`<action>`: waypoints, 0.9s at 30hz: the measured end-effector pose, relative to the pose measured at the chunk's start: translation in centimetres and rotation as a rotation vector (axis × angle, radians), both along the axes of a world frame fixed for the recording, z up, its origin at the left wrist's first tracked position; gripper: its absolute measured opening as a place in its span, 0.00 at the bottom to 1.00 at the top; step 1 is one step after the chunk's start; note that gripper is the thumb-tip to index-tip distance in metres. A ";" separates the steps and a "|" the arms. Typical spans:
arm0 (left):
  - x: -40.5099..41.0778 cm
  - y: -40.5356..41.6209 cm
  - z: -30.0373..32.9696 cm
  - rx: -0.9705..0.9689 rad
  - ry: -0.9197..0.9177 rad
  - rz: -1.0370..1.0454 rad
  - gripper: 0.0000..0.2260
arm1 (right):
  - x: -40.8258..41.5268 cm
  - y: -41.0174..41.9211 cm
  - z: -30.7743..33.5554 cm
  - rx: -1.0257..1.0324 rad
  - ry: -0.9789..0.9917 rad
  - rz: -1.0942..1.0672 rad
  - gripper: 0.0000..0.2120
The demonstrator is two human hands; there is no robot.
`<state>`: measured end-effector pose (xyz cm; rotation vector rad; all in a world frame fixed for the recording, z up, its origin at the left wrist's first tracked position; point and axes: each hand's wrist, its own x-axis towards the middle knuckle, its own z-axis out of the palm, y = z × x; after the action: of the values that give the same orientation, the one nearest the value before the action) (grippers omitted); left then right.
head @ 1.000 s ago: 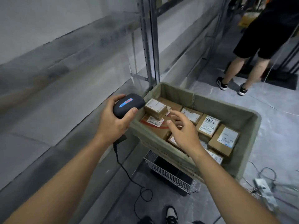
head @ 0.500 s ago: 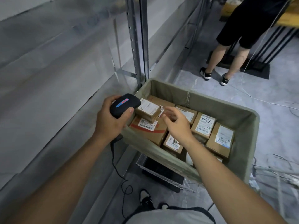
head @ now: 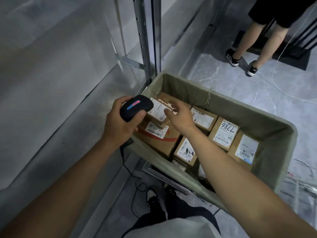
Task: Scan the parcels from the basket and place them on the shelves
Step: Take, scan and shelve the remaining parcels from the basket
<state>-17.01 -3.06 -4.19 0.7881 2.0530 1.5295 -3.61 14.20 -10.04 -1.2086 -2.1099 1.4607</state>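
The right hand [head: 178, 117] is moved from above the lower boxes up to the small top parcel [head: 158, 111], whose far edge is now touched by its fingertips. The scanner [head: 135, 107] is brought closer, its nose just beside the parcel's label.

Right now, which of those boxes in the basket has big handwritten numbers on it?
The box second from the basket's right end: its white label bears "7786" in marker. The other labels show only print.
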 end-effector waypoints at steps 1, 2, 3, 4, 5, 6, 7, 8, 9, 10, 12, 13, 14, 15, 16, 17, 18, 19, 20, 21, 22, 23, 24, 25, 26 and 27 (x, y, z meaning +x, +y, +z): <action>-0.2 0.4 -0.4 -0.007 -0.001 -0.008 0.27 | -0.5 0.6 -0.6 0.001 -0.008 0.007 0.23; -0.4 0.8 -0.7 -0.010 -0.004 -0.013 0.27 | -1.1 1.4 -1.4 0.004 -0.022 0.014 0.23; -0.6 1.2 -1.0 -0.013 -0.009 -0.010 0.28 | -1.7 2.0 -2.1 0.004 -0.044 0.026 0.24; -0.8 1.6 -1.2 -0.018 -0.016 -0.001 0.28 | -2.3 2.7 -2.9 0.003 -0.075 0.037 0.24; -0.9 2.0 -1.4 -0.025 -0.018 0.008 0.28 | -2.9 3.2 -3.6 -0.012 -0.096 0.048 0.25; -1.1 2.3 -1.7 -0.032 -0.017 0.017 0.28 | -3.4 3.7 -4.1 -0.035 -0.108 0.062 0.25; -1.3 2.6 -1.8 -0.037 -0.014 0.024 0.28 | -3.9 4.0 -4.8 -0.055 -0.123 0.077 0.26; -1.5 2.8 -2.1 -0.043 -0.012 0.030 0.28 | -4.3 4.2 -5.3 -0.064 -0.140 0.099 0.27; -1.7 2.9 -2.4 -0.051 -0.007 0.033 0.28 | -4.6 4.4 -5.8 -0.069 -0.153 0.118 0.28; -1.8 2.9 -2.6 -0.060 -0.001 0.035 0.28 | -4.9 4.5 -6.3 -0.069 -0.171 0.137 0.29; -2.1 2.7 -3.1 -0.085 0.007 0.043 0.28 | -5.3 4.7 -7.4 -0.090 -0.208 0.167 0.30; -2.2 2.5 -3.2 -0.094 0.004 0.051 0.27 | -5.4 4.8 -7.8 -0.114 -0.218 0.172 0.30; -2.2 2.3 -3.2 -0.099 0.001 0.061 0.27 | -5.5 5.0 -8.0 -0.131 -0.221 0.170 0.31; -2.3 2.1 -3.3 -0.105 0.003 0.072 0.28 | -5.5 5.2 -8.2 -0.153 -0.214 0.163 0.32; -2.4 1.8 -3.4 -0.109 0.008 0.085 0.28 | -5.5 5.4 -8.3 -0.170 -0.207 0.159 0.33; -2.4 1.5 -3.5 -0.110 0.014 0.099 0.29 | -5.5 5.6 -8.4 -0.188 -0.203 0.154 0.33; -2.6 1.2 -3.6 -0.111 0.020 0.111 0.29 | -5.5 5.8 -8.3 -0.203 -0.209 0.155 0.33; -2.6 0.8 -3.6 -0.111 0.023 0.122 0.29 | -5.6 6.0 -8.4 -0.217 -0.211 0.157 0.33; -2.7 0.4 -3.7 -0.114 0.027 0.133 0.28 | -5.7 6.2 -8.6 -0.232 -0.212 0.157 0.33; -2.7 0.0 -3.7 -0.116 0.032 0.144 0.27 | -5.8 6.3 -8.8 -0.251 -0.203 0.150 0.32; -2.6 -0.4 -3.7 -0.118 0.035 0.157 0.26 | -5.9 6.4 -8.7 -0.265 -0.190 0.136 0.32; -2.4 -0.8 -3.7 -0.123 0.034 0.174 0.26 | -6.1 6.4 -8.5 -0.270 -0.177 0.122 0.32; -2.2 -1.2 -3.6 -0.129 0.028 0.192 0.26 | -6.2 6.3 -8.4 -0.258 -0.176 0.110 0.31; -2.1 -1.7 -3.5 -0.132 0.021 0.207 0.26 | -6.2 6.1 -8.3 -0.238 -0.178 0.102 0.31; -1.9 -2.2 -3.5 -0.131 0.016 0.220 0.27 | -6.1 5.8 -8.3 -0.210 -0.185 0.100 0.30; -1.7 -2.7 -3.4 -0.127 0.017 0.233 0.28 | -5.9 5.5 -8.4 -0.191 -0.177 0.085 0.30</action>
<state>-18.67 -5.78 -7.61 0.5305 2.2949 1.4958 -9.46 19.67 -18.41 -1.3780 -2.2005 1.6818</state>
